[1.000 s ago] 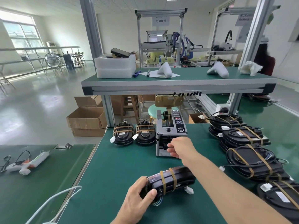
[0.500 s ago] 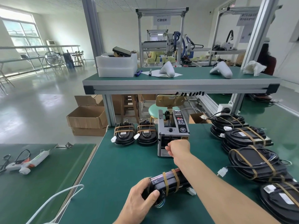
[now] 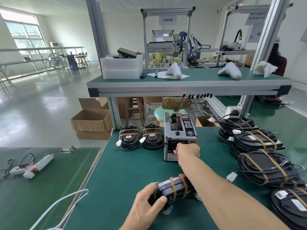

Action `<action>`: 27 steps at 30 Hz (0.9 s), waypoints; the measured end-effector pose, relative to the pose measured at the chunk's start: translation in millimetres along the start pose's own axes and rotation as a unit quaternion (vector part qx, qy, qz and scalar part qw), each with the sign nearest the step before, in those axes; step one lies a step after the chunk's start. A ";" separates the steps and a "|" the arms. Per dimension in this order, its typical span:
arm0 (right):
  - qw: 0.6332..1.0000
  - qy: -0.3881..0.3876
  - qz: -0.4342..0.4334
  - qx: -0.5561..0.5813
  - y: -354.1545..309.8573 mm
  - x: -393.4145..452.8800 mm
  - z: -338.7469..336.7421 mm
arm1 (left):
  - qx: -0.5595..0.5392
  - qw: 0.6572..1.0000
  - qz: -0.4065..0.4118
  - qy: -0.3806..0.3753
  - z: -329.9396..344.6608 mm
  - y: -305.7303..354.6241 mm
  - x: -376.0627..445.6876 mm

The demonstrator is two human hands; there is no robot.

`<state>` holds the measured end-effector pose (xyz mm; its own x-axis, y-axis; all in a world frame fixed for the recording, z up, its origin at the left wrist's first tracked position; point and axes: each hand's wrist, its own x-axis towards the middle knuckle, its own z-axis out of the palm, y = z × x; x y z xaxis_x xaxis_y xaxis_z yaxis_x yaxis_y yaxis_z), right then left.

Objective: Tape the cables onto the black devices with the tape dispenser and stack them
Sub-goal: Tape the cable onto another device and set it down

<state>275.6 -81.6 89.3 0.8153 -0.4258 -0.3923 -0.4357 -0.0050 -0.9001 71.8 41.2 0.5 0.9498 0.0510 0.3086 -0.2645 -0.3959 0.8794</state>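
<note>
Bright window daylight, glossy floor glare, wide-angle edge distortion.

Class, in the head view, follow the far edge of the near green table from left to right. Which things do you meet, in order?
Left taped black device → second taped black device → tape dispenser, with the right hand at its front → stack of taped black devices.

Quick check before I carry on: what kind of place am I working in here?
Most likely a factory assembly floor: green-matted workbench on aluminium framing, an electric tape dispenser, stacks of taped black devices, and an automated machine station behind.
</note>
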 end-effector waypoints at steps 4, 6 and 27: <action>1.000 0.015 -0.001 -0.015 1.5 1.7 3.8 | 0.000 1.000 -0.002 0.001 0.1 0.7 0.2; 1.000 0.017 -0.004 -0.014 2.5 3.3 4.1 | 0.000 1.000 -0.002 0.003 0.2 1.0 0.1; 0.893 -0.256 -0.328 -0.171 47.7 -109.3 -127.3 | 0.012 1.000 -0.007 0.019 0.4 7.6 -3.3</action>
<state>117.2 -150.5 113.4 0.9674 0.2388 0.0844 0.1801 -0.4142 -0.8922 66.7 37.6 6.0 0.9460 0.0908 0.3111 -0.2477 -0.4165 0.8747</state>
